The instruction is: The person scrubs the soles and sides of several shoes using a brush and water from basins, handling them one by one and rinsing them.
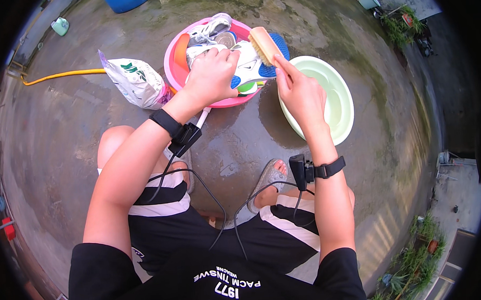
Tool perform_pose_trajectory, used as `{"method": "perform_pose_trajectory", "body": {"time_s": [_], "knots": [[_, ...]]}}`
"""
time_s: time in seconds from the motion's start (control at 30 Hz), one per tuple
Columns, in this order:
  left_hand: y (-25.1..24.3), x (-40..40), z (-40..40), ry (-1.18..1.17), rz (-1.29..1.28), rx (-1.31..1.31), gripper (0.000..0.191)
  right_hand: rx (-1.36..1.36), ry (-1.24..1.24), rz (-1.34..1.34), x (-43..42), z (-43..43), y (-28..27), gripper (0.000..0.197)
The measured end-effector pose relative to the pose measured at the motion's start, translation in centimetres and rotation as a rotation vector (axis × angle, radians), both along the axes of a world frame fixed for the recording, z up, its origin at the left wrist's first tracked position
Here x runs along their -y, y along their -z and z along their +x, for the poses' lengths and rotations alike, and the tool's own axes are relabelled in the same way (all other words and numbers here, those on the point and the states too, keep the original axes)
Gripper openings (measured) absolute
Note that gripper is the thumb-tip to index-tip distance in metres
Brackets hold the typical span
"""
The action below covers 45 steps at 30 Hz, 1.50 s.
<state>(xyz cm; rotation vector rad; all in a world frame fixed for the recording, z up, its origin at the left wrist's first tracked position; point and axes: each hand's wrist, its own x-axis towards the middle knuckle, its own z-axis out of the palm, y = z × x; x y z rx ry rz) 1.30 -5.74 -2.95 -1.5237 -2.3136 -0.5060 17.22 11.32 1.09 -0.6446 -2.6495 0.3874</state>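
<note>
Over a pink plastic basin (172, 78), my left hand (215, 72) grips a white and blue sports shoe (247, 67). The shoe's blue-patterned outsole faces right. My right hand (300, 87) holds a scrubbing brush (265, 46) by one end, with its pale bristles against or close to the shoe's sole side; exact contact is unclear. Another white and grey shoe (211, 28) lies at the basin's far side, beside an orange object (181, 52) and a round greyish item (225, 39). Green and white items show under the held shoe, partly hidden.
A pale green basin (345, 101) stands on the wet concrete at right. Left of the pink basin are a white plastic bag (135, 84) and a yellow hose (68, 73). A blue tub (127, 0) and a light green jug (60, 26) stand farther off. Black cables hang from both wrists.
</note>
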Motion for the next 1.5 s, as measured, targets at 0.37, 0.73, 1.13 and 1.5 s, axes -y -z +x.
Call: {"method": "perform_pose_trajectory", "body": {"time_s": [0.37,0.73,1.13,1.5], "knots": [[-0.3,-0.9,1.3,0.035,-0.035,-0.027,0.077,0.050,0.050,-0.066,-1.0,-0.1,-0.8,0.035],[-0.2,-1.5,1.5,0.027,-0.024,0.018,0.078,0.049,0.052,-0.095,-0.3,0.1,-1.5,0.037],[0.3,-1.4,1.3,0.018,-0.014,0.013,0.077,0.100,-0.018,-0.121,1.2,0.5,-0.7,0.038],[0.3,-1.4,1.2,0.013,-0.046,0.032,0.079,0.048,-0.069,-0.085,0.7,0.6,-0.4,0.037]]}}
